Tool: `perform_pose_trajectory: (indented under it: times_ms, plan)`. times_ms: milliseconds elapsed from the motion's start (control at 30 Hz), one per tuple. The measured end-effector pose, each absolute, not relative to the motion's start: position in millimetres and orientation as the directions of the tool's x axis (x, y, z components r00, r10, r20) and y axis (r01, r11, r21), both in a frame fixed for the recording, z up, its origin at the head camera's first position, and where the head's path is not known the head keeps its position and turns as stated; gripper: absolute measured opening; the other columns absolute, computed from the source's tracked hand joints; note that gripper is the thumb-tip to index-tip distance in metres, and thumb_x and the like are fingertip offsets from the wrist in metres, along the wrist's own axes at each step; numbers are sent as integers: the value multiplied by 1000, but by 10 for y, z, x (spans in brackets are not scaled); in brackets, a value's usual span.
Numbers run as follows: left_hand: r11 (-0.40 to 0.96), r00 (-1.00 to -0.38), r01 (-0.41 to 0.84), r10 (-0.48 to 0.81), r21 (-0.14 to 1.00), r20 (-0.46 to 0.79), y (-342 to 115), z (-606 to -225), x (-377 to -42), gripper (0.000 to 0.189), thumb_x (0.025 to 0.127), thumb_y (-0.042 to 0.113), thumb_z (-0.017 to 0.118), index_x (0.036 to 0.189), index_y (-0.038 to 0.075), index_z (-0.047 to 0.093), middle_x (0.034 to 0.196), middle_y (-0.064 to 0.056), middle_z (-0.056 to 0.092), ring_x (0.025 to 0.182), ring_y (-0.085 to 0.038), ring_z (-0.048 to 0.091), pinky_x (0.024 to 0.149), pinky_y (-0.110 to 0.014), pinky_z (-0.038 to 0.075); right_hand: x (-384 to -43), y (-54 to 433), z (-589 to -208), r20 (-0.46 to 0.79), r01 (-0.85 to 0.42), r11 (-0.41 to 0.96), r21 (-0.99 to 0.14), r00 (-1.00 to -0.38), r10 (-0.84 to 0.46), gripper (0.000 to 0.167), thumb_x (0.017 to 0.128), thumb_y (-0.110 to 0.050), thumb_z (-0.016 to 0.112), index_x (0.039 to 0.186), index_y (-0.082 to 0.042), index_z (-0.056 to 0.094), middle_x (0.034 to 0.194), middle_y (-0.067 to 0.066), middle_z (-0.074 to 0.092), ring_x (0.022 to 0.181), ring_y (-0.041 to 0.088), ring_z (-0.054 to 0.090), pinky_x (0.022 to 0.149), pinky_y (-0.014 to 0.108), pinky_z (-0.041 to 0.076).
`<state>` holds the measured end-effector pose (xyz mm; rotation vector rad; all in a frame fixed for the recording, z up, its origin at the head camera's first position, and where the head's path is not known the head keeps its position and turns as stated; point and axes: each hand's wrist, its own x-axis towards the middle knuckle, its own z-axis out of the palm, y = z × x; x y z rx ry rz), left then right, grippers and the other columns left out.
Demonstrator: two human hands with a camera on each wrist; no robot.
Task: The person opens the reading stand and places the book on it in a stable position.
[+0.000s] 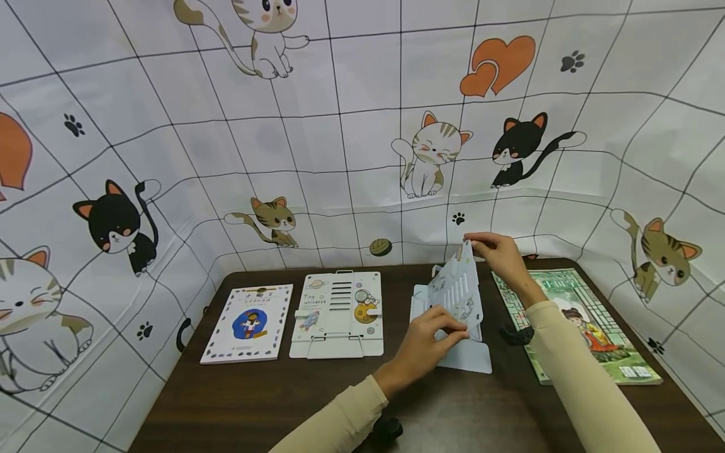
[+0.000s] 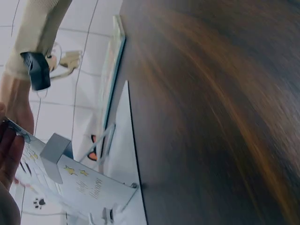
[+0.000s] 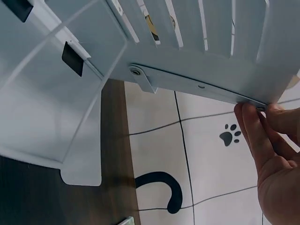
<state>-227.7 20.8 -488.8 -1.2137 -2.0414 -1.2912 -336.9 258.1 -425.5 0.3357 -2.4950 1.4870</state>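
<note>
A pale metal book stand (image 1: 453, 292) with a slotted panel stands half unfolded on the table, its base plate (image 1: 469, 357) flat and its panel steeply tilted. With thumb and fingers my right hand (image 1: 501, 258) pinches the panel's upper corner; the right wrist view shows that grip (image 3: 269, 145) at the edge of the slotted back. My left hand (image 1: 433, 340) holds the panel's near edge lower down, thumb and forefinger together. In the left wrist view a bent clip (image 2: 57, 157) juts from the printed panel (image 2: 82, 185), and the left hand is largely cut off.
A second book stand (image 1: 337, 314), printed "Tiny universe", lies folded flat left of centre. Beside it lies a white book (image 1: 249, 324) with a blue circle. A green illustrated book (image 1: 595, 327) lies under the right forearm. Printed cloth (image 1: 368, 145) encloses the dark table (image 1: 272, 396).
</note>
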Motion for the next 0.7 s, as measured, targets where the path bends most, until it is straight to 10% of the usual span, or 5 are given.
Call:
perform_pose_trajectory:
  times_ms: [233,433,700]
  plan:
    - [189,-562,815,487,548,668,300,-4884,-2286,10,96,15,79,103,7,78,98,-2,71,89,-10,71,74,-24,61,-3357,2520,-4234,265,-276,512,-813,-959,-96,40,114,-20,52,150,-5,60,150,25,60,127,38,67,96,30,61]
    - [177,-579,789,534,588,617,228,-4869,-2402,8,100,15,75,106,9,77,101,-2,72,93,-8,71,84,-12,56,-3224,2577,-4260,282,-297,571,-765,-952,-117,46,114,-22,53,156,-3,52,147,28,62,131,49,63,107,62,51]
    - [278,-700,702,441,656,562,122,-4711,-2762,12,105,15,70,109,5,76,104,-6,74,94,-15,72,86,-16,58,-2796,2622,-4385,378,-354,555,-752,-923,-77,35,111,-24,60,134,1,67,125,24,74,101,24,77,81,21,61]
